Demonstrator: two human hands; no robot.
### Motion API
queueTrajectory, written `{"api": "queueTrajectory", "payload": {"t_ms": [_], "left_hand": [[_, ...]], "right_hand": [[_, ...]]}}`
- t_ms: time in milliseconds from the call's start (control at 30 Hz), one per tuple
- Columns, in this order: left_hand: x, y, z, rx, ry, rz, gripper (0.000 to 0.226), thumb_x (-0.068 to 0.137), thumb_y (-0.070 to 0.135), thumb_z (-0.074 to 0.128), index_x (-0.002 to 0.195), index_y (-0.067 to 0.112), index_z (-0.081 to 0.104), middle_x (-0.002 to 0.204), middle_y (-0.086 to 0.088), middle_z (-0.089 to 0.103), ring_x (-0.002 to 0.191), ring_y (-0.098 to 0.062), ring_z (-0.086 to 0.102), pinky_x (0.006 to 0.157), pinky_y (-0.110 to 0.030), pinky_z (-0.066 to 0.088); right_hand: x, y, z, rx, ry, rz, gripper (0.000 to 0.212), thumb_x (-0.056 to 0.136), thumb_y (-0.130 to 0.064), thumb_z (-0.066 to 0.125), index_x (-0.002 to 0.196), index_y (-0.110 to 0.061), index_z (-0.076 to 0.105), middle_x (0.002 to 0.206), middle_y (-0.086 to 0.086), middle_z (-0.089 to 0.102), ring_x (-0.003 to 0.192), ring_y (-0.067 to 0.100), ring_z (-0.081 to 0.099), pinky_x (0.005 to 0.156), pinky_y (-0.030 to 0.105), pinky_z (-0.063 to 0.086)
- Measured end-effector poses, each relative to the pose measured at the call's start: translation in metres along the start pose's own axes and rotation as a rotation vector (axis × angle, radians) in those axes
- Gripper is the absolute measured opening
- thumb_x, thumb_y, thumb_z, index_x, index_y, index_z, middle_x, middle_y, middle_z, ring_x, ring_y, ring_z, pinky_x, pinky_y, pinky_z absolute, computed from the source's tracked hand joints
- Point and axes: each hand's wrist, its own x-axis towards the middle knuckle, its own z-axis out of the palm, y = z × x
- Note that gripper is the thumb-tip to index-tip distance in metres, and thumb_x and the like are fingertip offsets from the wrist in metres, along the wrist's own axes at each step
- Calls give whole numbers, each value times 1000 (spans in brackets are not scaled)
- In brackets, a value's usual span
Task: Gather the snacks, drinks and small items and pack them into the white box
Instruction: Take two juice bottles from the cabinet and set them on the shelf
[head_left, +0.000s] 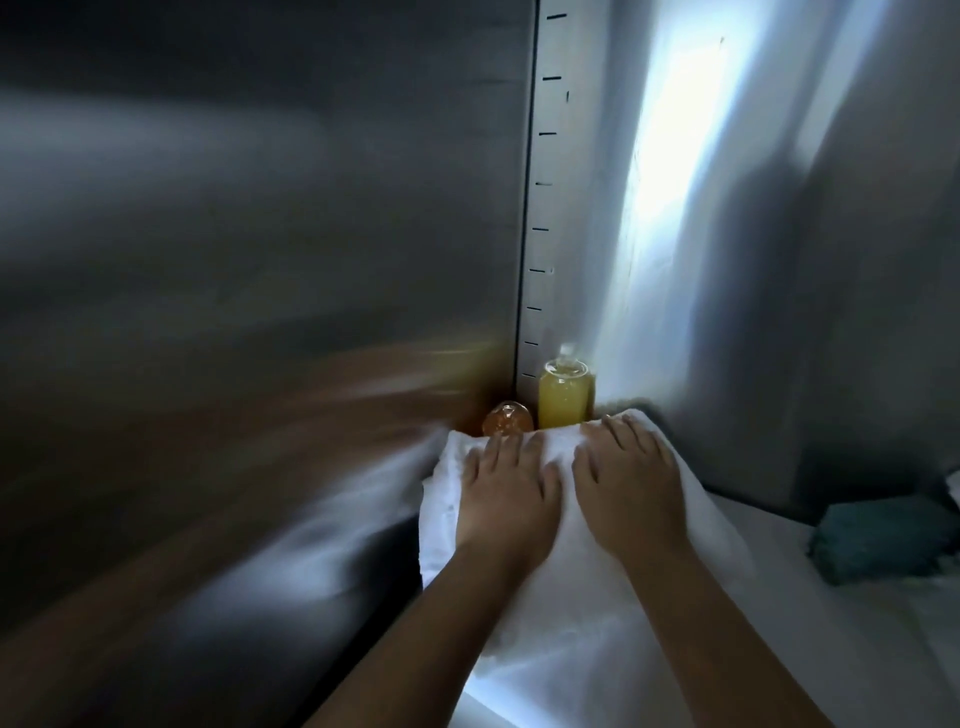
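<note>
The white box (597, 649), taken to be the pale, soft-looking white surface low in the middle of the view, was found beneath both hands, its far edge drawn up close to a corner of grey wall panels. A pale upright strip with short dark dash marks (550, 208) was seen rising from that corner. Everything to the left was lost to motion blur. The left hand (506, 493) and the right hand (631, 486) were laid flat, side by side, on the box top, fingers straight and slightly spread, pressing and gripping nothing. A dull teal, soft-looking bundle (883, 535) was seen well to the right on a light surface. A clear bottle of yellow drink (563, 400) was stood upright just past the far edge, with a smaller rounded orange-tinted bottle (508, 420) touching or just beside it on the left. Whether these stood inside the box or behind it could not be told. The step was judged to be pressing or steadying the box. Next, a hand would need to be lifted, curled round the yellow bottle and lowered inside.
</note>
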Motion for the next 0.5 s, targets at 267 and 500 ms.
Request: {"api": "queueTrajectory", "payload": {"t_ms": [267, 500], "left_hand": [[31, 4, -15, -27, 30, -223, 36, 98, 35, 32, 125, 14, 44, 126, -7, 50, 116, -27, 47, 95, -39, 33], [63, 3, -6, 31, 56, -323, 45, 93, 33, 44, 130, 11, 33, 130, -9, 40, 117, -25, 43, 93, -34, 36]], "right_hand": [[37, -1, -4, 120, 71, 142, 26, 85, -27, 60, 105, -12, 61, 103, 7, 60, 97, 28, 54, 80, 38, 40], [70, 8, 5, 259, 120, 41, 24, 85, -10, 59, 109, -8, 61, 107, 10, 58, 100, 25, 53, 80, 28, 41]]}}
